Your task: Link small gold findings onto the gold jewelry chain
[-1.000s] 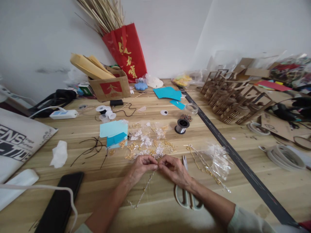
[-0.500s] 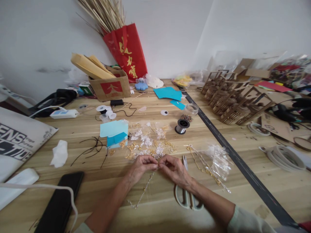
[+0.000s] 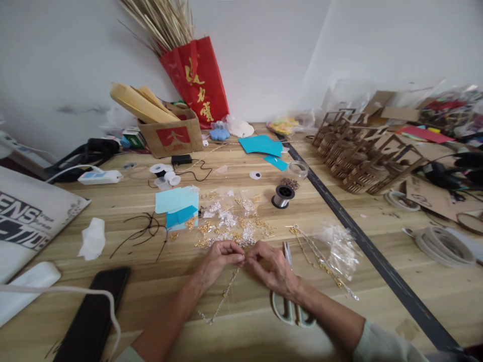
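Note:
A string of small silver and gold beads (image 3: pixel 225 294) hangs from between my fingertips and trails over the wooden table. My left hand (image 3: pixel 224 256) pinches its upper end between thumb and forefinger. My right hand (image 3: pixel 269 264) is closed in a pinch right beside it; what lies in those fingertips is too small to make out. Just beyond both hands are heaps of silver and gold beads (image 3: pixel 247 232) on clear plastic bags. Under my right wrist lies a pair of scissors (image 3: pixel 287 304), partly covered. Finished-looking bead chains (image 3: pixel 324 264) lie to the right.
A wire spool (image 3: pixel 283 196) stands behind the beads, near a glass jar (image 3: pixel 298 170). Blue paper sheets (image 3: pixel 177 200) and black cord (image 3: pixel 145 229) lie left, a dark phone (image 3: pixel 94 311) nearer me. Wooden lantern frames (image 3: pixel 368 153) stand at the right, past a dark strip (image 3: pixel 339 216).
My right hand has shifted very slightly and its fingers have changed position a little. My left hand and the bead string look almost the same.

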`<state>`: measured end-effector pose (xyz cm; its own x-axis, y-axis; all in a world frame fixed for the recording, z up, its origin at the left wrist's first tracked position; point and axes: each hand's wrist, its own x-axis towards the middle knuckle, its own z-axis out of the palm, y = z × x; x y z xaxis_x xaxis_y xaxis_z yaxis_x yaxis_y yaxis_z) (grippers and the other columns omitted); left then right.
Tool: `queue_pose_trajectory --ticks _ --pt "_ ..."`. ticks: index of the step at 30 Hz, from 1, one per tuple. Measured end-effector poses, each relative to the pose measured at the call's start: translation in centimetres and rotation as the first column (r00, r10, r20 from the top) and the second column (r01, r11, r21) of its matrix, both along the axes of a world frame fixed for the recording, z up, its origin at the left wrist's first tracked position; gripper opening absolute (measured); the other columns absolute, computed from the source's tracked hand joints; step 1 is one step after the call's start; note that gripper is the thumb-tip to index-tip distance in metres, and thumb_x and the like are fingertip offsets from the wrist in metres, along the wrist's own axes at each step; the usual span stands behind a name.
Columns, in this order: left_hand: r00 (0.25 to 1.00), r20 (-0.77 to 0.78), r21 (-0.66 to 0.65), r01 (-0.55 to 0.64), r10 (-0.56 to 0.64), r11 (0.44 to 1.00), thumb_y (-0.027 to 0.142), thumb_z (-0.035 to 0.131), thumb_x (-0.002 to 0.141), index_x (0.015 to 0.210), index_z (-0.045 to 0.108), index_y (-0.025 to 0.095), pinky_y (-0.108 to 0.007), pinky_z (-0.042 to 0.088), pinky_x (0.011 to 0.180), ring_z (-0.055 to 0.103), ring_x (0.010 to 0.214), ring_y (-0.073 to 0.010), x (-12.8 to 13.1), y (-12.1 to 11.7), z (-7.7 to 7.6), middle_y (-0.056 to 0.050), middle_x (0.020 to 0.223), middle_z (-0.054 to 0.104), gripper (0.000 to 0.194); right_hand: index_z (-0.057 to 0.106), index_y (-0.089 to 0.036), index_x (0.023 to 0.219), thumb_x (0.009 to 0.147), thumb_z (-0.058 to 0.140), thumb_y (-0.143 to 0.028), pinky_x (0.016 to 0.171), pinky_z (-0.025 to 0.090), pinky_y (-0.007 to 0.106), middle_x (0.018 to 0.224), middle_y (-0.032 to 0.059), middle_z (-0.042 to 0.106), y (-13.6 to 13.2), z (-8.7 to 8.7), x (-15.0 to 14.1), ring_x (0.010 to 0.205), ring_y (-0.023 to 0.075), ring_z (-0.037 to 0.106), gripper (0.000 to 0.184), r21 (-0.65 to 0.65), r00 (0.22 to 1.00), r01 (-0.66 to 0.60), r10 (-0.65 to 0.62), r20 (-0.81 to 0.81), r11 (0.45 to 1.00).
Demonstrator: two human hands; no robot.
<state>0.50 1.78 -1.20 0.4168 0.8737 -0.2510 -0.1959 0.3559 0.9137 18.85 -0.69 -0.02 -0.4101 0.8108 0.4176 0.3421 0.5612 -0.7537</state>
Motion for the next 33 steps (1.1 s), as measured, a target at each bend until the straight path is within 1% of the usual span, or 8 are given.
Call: queue_pose_trajectory --ticks 4,8,14,26,30,33 --pt "1.000 -0.009 0.002 -0.004 0.004 1.000 0.026 0.081 0.058 0.066 0.069 0.012 -0.024 0.046 0.061 0.059 0.055 -0.0117 -0.03 0.05 -0.08 -0.001 0.058 0.067 0.021 0.057 -0.019 0.085 0.092 0.048 -0.020 0.061 0.044 0.026 0.074 0.0036 0.061 -0.04 -0.08 0.05 0.067 0.0142 0.056 0.012 0.018 1.000 -0.015 0.014 0.007 1.000" --pt "1.000 -0.017 0.004 -0.009 0.009 1.000 0.026 0.081 0.057 0.066 0.069 0.012 -0.024 0.045 0.060 0.058 0.054 -0.0115 -0.03 0.05 -0.19 -0.001 0.057 0.066 0.020 0.057 -0.019 0.086 0.092 0.048 -0.019 0.063 0.045 0.027 0.077 0.0044 0.062 -0.04 -0.22 0.12 0.070 0.0150 0.058 0.011 0.002 0.999 -0.039 0.039 0.013 0.999" --pt "0.999 -0.040 -0.001 -0.028 0.028 1.000 0.025 0.081 0.056 0.066 0.070 0.012 -0.024 0.044 0.060 0.058 0.054 -0.0115 0.03 0.02 -0.19 -0.001 0.058 0.067 0.020 0.057 -0.018 0.086 0.091 0.048 -0.018 0.062 0.045 0.026 0.077 0.0047 0.062 0.02 -0.26 0.12 0.069 0.0150 0.058 0.011 -0.010 0.998 -0.063 0.063 0.020 0.998" --pt "1.000 -0.027 0.010 -0.014 0.014 1.000 0.026 0.081 0.057 0.066 0.070 0.012 -0.025 0.045 0.061 0.058 0.056 -0.0123 0.02 -0.12 0.12 -0.002 0.059 0.067 0.019 0.057 -0.019 0.085 0.091 0.048 -0.018 0.062 0.045 0.026 0.076 0.0038 0.062 0.08 -0.30 0.08 0.069 0.0147 0.058 0.011 -0.025 0.999 -0.051 0.051 0.002 0.998" --pt "1.000 -0.013 0.006 -0.007 0.007 1.000 0.025 0.080 0.058 0.068 0.071 0.013 -0.024 0.044 0.062 0.058 0.057 -0.0122 -0.02 -0.15 0.00 -0.001 0.059 0.068 0.018 0.058 -0.018 0.086 0.091 0.048 -0.018 0.063 0.045 0.027 0.076 0.0039 0.061 0.06 -0.32 0.07 0.069 0.0149 0.058 0.011 -0.043 0.999 -0.047 0.047 0.006 0.998" --pt "1.000 -0.022 0.000 -0.011 0.011 1.000 0.023 0.080 0.057 0.068 0.072 0.013 -0.024 0.044 0.064 0.059 0.060 -0.0124 -0.05 -0.14 -0.15 -0.002 0.062 0.069 0.017 0.058 -0.018 0.084 0.091 0.048 -0.019 0.062 0.045 0.026 0.075 0.0037 0.061 0.05 -0.25 0.03 0.068 0.0146 0.057 0.012 -0.047 1.000 -0.021 0.021 -0.001 0.999"
